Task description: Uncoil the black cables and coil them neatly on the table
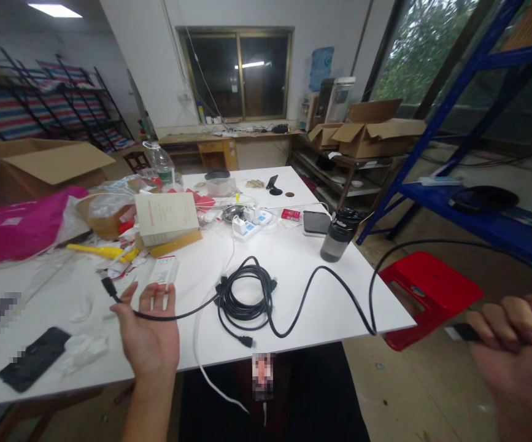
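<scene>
A black cable (247, 294) lies coiled near the table's front edge, with several plugs showing around the coil. My left hand (151, 325) is palm up left of the coil, fingers apart and slightly curled, one cable end lying across it; the black connector (109, 287) sticks out past the thumb. At the far right, beyond the table edge, my right hand (516, 334) is closed round a cable end, whose connector (461, 332) pokes out at the left of the fist. Cable arcs from the coil over to this hand. Another plug (246, 341) rests by the front edge.
A power strip (251, 226), a dark-lidded bottle (338, 236) and a red box (290, 214) stand farther back on the white table (307, 294). Left are a cream box (167, 218), yellow tool (102, 252) and black phone-shaped item (34, 359). A red stool (431, 285) stands right.
</scene>
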Action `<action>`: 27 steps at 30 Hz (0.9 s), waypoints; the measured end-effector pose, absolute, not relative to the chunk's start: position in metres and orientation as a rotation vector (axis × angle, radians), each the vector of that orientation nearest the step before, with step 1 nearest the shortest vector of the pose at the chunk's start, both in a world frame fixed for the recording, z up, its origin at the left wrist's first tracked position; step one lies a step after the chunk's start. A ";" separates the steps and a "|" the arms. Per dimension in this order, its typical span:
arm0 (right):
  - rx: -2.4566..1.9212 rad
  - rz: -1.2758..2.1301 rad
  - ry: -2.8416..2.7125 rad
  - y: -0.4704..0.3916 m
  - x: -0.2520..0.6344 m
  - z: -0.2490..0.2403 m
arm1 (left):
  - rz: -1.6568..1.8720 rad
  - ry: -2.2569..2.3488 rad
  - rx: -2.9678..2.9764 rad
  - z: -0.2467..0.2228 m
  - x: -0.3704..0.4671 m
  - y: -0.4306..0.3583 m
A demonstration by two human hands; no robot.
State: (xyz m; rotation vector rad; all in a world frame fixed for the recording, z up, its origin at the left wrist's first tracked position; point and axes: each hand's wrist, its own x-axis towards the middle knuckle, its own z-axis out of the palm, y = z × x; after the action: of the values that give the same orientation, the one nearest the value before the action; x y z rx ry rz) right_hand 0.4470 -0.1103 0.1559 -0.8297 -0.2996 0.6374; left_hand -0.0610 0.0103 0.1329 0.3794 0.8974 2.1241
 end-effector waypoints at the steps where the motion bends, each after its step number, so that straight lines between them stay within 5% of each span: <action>1: -0.851 0.622 -0.367 -0.106 0.429 0.157 | 2.077 0.897 0.330 0.126 -0.054 0.009; 10: -1.000 0.989 -0.798 -0.075 0.274 0.102 | 1.341 0.839 0.198 0.077 0.054 -0.015; 18: -1.059 0.323 -2.003 -0.077 0.240 0.097 | 1.189 0.586 0.033 0.092 0.090 -0.008; 22: -1.081 -0.139 -2.187 -0.071 0.235 0.102 | 1.168 0.332 0.066 0.112 0.084 -0.003; 27: -1.041 -0.230 -2.186 -0.062 0.229 0.099 | 1.230 0.359 0.078 0.127 0.072 -0.002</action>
State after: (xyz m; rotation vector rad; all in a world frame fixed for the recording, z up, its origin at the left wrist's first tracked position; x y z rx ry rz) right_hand 0.2292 -0.0623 0.0989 -1.0406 -2.1859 -0.2302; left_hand 0.0720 -0.0021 0.1268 0.0780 0.3586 1.2298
